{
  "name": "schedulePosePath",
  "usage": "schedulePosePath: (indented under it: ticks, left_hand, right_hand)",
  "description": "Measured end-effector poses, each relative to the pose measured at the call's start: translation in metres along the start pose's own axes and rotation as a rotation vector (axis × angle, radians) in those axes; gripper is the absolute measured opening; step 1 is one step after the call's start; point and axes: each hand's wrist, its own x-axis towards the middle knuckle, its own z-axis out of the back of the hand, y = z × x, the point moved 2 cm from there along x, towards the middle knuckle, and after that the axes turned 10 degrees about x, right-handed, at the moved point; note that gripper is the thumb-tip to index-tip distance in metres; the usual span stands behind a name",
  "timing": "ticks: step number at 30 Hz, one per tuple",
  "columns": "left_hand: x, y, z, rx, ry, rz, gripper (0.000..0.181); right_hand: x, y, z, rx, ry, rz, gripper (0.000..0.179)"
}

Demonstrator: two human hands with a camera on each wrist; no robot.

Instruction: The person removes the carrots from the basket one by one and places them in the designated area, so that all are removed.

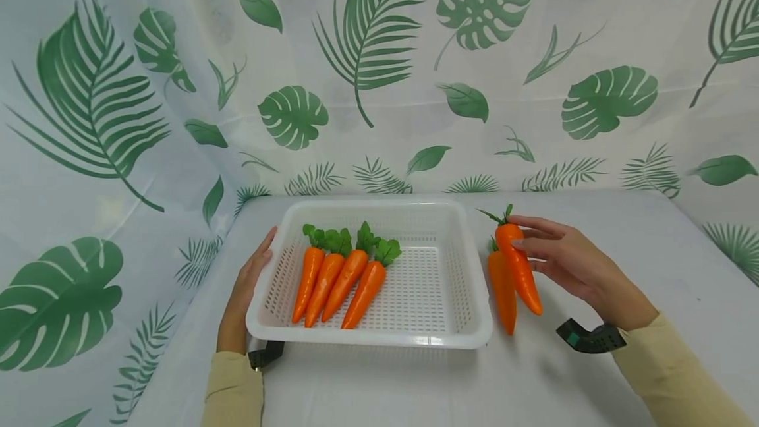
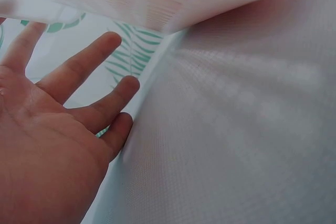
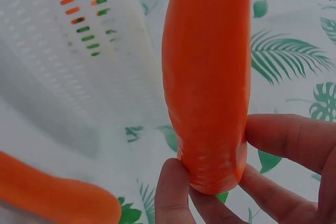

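My right hand (image 1: 569, 256) pinches a carrot (image 1: 517, 269) near its leafy top, thumb on one side and fingers on the other, in the right wrist view too. Just left of it, a second carrot (image 1: 501, 292) lies beside the basket, partly overlapped by the held one. A white perforated plastic basket (image 1: 435, 341) holds several carrots (image 1: 340, 275), side by side in its left half with leaves toward the back. At the basket's left side is my left hand (image 1: 246, 285), its fingers extended along the outer wall; the left wrist view shows these fingers (image 2: 86, 66) spread and straight.
A white-covered table (image 1: 367, 387) bears everything. Behind it and at the left hangs a white curtain (image 1: 403, 130) printed with green leaves. Each wrist wears a dark strap device, the right one (image 1: 593, 337) standing out below the wrist.
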Motion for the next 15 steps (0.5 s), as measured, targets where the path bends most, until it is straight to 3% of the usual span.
schedulePosePath:
  ticks: [15]
  left_hand:
    - [0.001,0.003,0.001,0.000,-0.005,0.019,0.059]
  right_hand:
    - [-0.004,-0.024,0.025,-0.104,-0.070,-0.044,0.067]
